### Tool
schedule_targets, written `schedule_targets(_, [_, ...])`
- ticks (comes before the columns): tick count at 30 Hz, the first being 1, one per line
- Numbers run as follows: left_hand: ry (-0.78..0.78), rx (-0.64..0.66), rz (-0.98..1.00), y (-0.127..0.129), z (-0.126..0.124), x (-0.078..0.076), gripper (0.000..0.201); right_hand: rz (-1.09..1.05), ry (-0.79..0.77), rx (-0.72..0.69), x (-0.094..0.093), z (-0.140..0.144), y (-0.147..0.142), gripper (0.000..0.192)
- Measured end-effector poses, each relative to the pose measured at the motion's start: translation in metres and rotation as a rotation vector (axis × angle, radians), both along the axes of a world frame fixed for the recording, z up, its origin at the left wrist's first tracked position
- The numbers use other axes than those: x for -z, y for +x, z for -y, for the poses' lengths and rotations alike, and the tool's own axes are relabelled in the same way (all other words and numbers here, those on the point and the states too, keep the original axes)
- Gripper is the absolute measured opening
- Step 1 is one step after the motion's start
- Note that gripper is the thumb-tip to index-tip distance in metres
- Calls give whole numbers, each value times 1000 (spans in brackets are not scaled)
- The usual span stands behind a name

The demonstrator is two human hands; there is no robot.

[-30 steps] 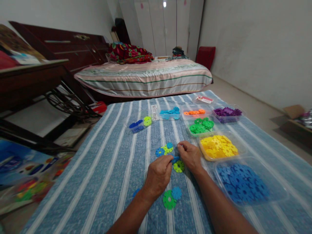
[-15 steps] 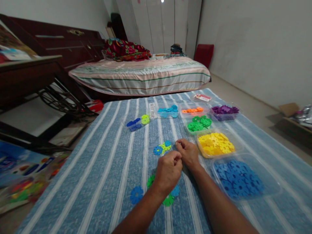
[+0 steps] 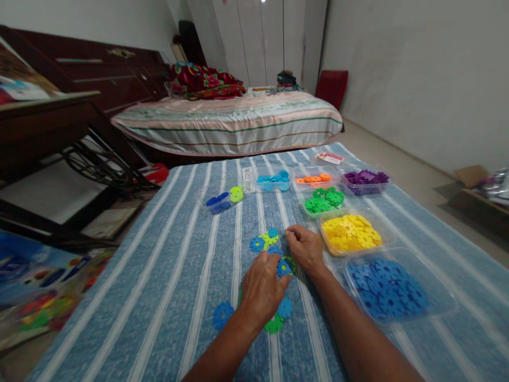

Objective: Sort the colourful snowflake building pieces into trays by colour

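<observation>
My left hand (image 3: 264, 284) is over the near middle of the cloth, its thumb and forefinger around a blue notched disc (image 3: 283, 268). A yellow-green notched disc (image 3: 293, 264) shows behind that one. Just right of it, my right hand (image 3: 305, 248) is curled in a pinch; whatever its fingertips hold is too small or hidden. Beyond my left fingers lies another blue disc (image 3: 274, 250). A joined group of yellow-green discs (image 3: 269, 239) and blue discs lies farther on. Green discs (image 3: 274, 323) and blue discs (image 3: 222, 316) lie around my left forearm, which partly hides them.
Clear tubs along the right hold blue discs (image 3: 387, 292), yellow discs (image 3: 352, 233), green discs (image 3: 324, 200) and purple discs (image 3: 366, 180). Orange discs (image 3: 314, 179), light-blue discs (image 3: 274, 180) and dark-blue discs (image 3: 218, 201) are in tubs at the back. A bed (image 3: 230, 122) stands beyond.
My left hand has drawn back slightly left and downward, its fingers parting from a tight pinch. Blue and yellow-green discs now show beside it. My right hand stays nearly still.
</observation>
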State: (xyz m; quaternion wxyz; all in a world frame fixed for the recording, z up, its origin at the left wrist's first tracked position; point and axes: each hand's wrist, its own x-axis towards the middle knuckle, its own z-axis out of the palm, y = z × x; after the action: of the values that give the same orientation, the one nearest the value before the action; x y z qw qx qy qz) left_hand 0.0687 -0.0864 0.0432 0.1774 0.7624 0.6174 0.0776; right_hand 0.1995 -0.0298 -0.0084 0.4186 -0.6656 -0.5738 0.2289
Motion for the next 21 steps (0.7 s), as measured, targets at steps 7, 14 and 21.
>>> schedule_targets(7, [-85,-60,65,0,-9,-1,27,-17,2,-15,-1,0,1,27])
schedule_targets(14, [-75,-135,325,-7,-9,7,17,-5,7,5,0,0,0,27])
schedule_targets(21, [-105,-318,773,2,-7,-10,8,-11,-1,2,-1,0,0,29])
